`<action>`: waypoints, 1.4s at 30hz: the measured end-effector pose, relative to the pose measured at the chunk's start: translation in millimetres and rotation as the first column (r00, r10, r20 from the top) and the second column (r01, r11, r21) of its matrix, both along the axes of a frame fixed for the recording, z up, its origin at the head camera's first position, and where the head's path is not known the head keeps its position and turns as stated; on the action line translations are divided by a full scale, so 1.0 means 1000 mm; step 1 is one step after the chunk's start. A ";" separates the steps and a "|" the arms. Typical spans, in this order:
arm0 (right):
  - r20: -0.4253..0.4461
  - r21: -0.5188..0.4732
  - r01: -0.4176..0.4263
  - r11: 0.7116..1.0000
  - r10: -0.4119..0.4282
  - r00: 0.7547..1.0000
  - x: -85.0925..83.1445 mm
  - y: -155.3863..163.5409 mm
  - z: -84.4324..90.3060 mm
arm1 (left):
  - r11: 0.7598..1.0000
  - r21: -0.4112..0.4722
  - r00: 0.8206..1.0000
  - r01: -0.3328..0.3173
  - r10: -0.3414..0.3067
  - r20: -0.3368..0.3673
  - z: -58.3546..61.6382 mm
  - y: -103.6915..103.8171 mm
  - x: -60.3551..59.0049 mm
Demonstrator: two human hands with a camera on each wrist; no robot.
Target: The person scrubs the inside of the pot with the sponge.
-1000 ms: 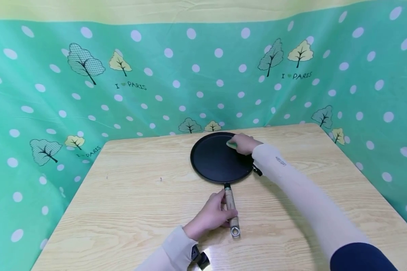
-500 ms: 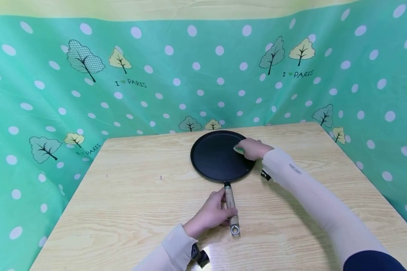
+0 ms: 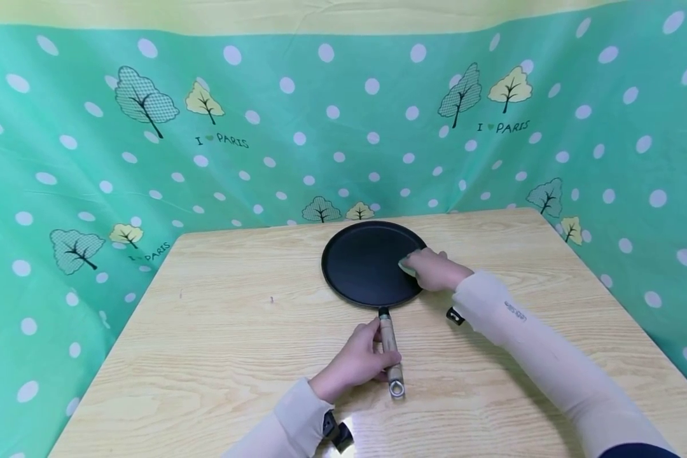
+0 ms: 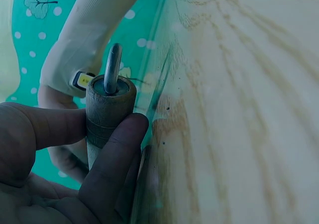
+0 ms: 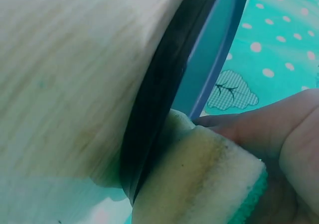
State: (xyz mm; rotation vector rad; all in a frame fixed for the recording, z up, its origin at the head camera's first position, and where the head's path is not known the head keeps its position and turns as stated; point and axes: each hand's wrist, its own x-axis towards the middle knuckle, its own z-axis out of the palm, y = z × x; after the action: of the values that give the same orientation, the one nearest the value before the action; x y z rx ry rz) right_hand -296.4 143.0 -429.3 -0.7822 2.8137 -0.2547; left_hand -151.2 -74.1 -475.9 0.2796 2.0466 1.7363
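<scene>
A flat black round pan (image 3: 363,264) lies on the wooden table (image 3: 217,331), its wooden handle (image 3: 389,348) pointing toward me with a metal ring at the end. My left hand (image 3: 355,362) grips the handle; in the left wrist view the fingers (image 4: 107,169) and thumb wrap round the handle end (image 4: 108,112). My right hand (image 3: 435,268) holds a yellow-and-green sponge (image 3: 406,266) against the pan's right side. In the right wrist view the sponge (image 5: 199,184) presses on the pan's dark rim (image 5: 154,114).
A green polka-dot cloth (image 3: 235,127) with trees hangs behind and round the table's sides. The table's left edge (image 3: 111,356) and right edge (image 3: 624,305) drop off to the cloth. Both arms wear pale sleeves.
My right hand has slid the sponge from the pan's far right rim toward me along the right side. The left hand and pan have stayed put.
</scene>
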 end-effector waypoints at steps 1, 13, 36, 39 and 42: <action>0.000 0.001 0.002 1.000 -0.002 1.000 0.002 0.000 0.000 | 1.000 -0.001 1.000 0.000 0.000 -0.002 0.000 0.000 0.000; -0.013 0.009 -0.010 1.000 0.010 1.000 0.029 -0.002 0.001 | 1.000 0.005 1.000 0.003 -0.003 0.006 0.000 0.000 0.000; -0.048 -0.005 -0.096 0.995 0.096 0.994 0.063 -0.017 -0.005 | 1.000 -0.005 1.000 0.013 -0.013 0.010 0.000 0.000 -0.002; -0.046 -0.026 -0.112 0.993 0.111 0.993 0.066 -0.020 -0.005 | 1.000 0.001 1.000 0.018 -0.018 0.010 -0.001 0.000 -0.002; -0.057 -0.042 -0.142 0.989 0.140 0.989 0.068 -0.023 -0.005 | 1.000 0.005 1.000 0.021 -0.021 0.007 0.000 -0.001 -0.002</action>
State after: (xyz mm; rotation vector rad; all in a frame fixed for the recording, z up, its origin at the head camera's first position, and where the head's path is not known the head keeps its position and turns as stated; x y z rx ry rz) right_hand -228.7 120.4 -434.2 -1.0079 2.7949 -0.2804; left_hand -153.0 -74.9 -476.2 0.2953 2.0273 1.7276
